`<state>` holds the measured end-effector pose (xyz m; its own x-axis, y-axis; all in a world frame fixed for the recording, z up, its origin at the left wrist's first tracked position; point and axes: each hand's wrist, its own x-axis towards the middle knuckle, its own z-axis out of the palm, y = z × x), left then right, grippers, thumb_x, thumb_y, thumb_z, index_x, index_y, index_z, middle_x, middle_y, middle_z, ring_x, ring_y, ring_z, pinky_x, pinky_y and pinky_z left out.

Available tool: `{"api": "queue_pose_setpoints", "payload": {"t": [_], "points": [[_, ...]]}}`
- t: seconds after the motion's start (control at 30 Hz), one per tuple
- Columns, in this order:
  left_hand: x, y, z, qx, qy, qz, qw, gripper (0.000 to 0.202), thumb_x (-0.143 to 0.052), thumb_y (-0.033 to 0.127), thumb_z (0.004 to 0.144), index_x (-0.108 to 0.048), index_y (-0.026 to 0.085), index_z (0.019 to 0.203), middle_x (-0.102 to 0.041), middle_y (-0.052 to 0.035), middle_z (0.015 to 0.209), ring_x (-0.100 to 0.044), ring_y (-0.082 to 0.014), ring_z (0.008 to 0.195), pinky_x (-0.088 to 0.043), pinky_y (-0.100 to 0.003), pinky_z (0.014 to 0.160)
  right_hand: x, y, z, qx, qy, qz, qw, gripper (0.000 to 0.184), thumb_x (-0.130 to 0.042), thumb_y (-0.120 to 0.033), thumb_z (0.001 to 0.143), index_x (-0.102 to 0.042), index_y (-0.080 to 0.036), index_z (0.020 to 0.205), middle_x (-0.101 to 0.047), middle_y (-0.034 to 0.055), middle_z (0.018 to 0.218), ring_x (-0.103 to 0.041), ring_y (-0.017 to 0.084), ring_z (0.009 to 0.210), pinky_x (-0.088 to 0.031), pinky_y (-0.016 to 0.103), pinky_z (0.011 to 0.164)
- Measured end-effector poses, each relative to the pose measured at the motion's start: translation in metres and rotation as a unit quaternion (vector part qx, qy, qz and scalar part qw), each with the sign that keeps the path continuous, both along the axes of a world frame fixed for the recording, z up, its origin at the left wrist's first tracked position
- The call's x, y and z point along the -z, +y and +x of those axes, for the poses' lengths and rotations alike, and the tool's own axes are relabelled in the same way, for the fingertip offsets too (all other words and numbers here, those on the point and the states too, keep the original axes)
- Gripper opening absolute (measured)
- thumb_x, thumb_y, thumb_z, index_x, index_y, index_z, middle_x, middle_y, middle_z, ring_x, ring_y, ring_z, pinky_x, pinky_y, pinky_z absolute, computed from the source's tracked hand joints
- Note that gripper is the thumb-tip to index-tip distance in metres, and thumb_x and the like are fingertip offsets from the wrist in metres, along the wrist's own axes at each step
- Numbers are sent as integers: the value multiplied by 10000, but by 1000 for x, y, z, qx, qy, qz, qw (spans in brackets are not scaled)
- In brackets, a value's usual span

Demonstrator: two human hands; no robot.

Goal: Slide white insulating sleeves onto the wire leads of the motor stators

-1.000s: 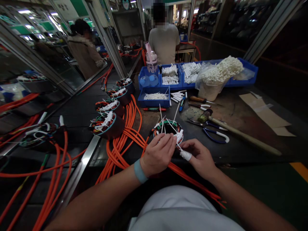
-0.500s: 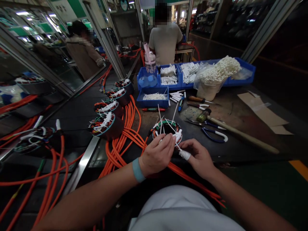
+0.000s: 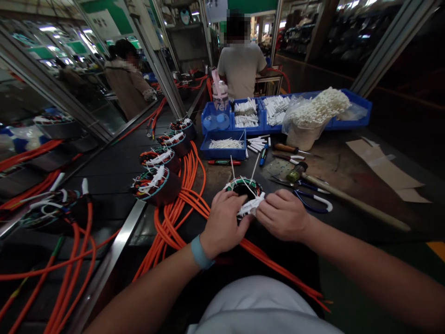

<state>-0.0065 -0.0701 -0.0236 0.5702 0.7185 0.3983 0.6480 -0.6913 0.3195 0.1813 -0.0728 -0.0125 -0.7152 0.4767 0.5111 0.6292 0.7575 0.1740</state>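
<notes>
A motor stator (image 3: 259, 186) with green and orange windings stands at the front of the bench, its near rim partly behind my hands. White sleeved leads (image 3: 251, 205) lie along that rim, and thin white cable ties (image 3: 232, 167) stick up from the far side. My left hand (image 3: 224, 220) rests over the stator's left side, fingers bent across the rim and thumb apart beside the sleeved leads. Closed at the right end of these leads is my right hand (image 3: 283, 215); its fingers hide what they pinch.
Several finished-looking stators (image 3: 162, 185) with orange cables (image 3: 167, 227) line the left. Behind are a small blue tray (image 3: 222, 152) of ties, blue bins (image 3: 266, 127) of white sleeves, and a bagged tub (image 3: 302, 137). A mallet (image 3: 354, 199), pliers (image 3: 321, 209) and screwdriver (image 3: 287, 148) lie right.
My right hand has gone from loosely open fingers by a tie to a closed grip at the sleeved leads. My left hand has shifted left and spread its thumb. The view has tilted slightly.
</notes>
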Motion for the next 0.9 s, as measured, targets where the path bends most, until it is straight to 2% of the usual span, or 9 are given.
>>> {"api": "queue_pose_setpoints", "payload": {"t": [0.1,0.17,0.23,0.3,0.37,0.5,0.63,0.73,0.9], "points": [[-4,6,0,-7,14,-74,997,133,-568,298,811,-636,187,840,-635,-22,810,-540,-198,885,-301,-454,953,-6,31,-3,5,-37,-7,999,205,-484,-195,857,-577,-180,674,-543,43,644,-412,167,676,-219,337,613],[-7,8,-1,6,24,-85,996,144,-553,309,828,-624,189,798,-629,-8,778,-539,-191,859,-291,-448,922,-9,45,-1,37,-33,-57,997,186,-512,-194,817,-574,-161,645,-552,53,658,-433,174,691,-236,331,623],[-9,10,-2,21,41,-81,996,165,-531,325,845,-623,190,817,-631,-11,786,-538,-194,851,-291,-445,897,-13,48,3,50,17,-164,985,197,-487,-194,835,-584,-148,670,-562,48,677,-458,163,689,-268,307,623],[-10,10,-3,28,69,-63,995,192,-507,340,857,-621,186,865,-631,-28,809,-535,-206,851,-295,-447,894,-17,41,8,17,81,-288,954,170,-469,-226,874,-614,-140,851,-591,39,770,-492,143,710,-312,271,635],[-9,10,-3,31,94,-32,995,229,-499,349,855,-611,170,941,-628,-51,839,-529,-220,861,-301,-444,909,-20,30,10,-26,92,-345,934,206,-502,-268,878,-590,-155,1026,-598,43,885,-512,143,782,-339,258,681],[-2,11,1,23,102,18,994,457,-552,549,784,-590,131,963,-625,-84,892,-527,-247,866,-325,-435,915,-12,20,3,-3,-21,-198,980,140,-487,-201,868,-617,-154,849,-563,63,806,-450,170,754,-275,296,660],[9,17,3,12,98,36,995,393,-545,545,802,-579,157,750,-614,-57,736,-542,-228,762,-360,-403,785,1,29,-5,11,-24,-72,997,216,-451,-156,840,-559,-160,653,-505,52,658,-381,173,683,-220,323,636],[13,21,4,32,88,51,994,368,-542,510,818,-579,154,729,-620,-52,705,-545,-223,730,-349,-390,724,4,40,-11,48,-5,-107,993,186,-474,-132,782,-547,-159,613,-515,54,640,-387,169,681,-211,325,630],[5,19,3,40,92,42,994,350,-522,480,841,-590,147,761,-645,-63,758,-550,-223,756,-344,-384,737,-3,53,-23,68,-30,-266,961,147,-509,-139,758,-604,-139,647,-596,72,704,-466,169,717,-260,298,635]]}}
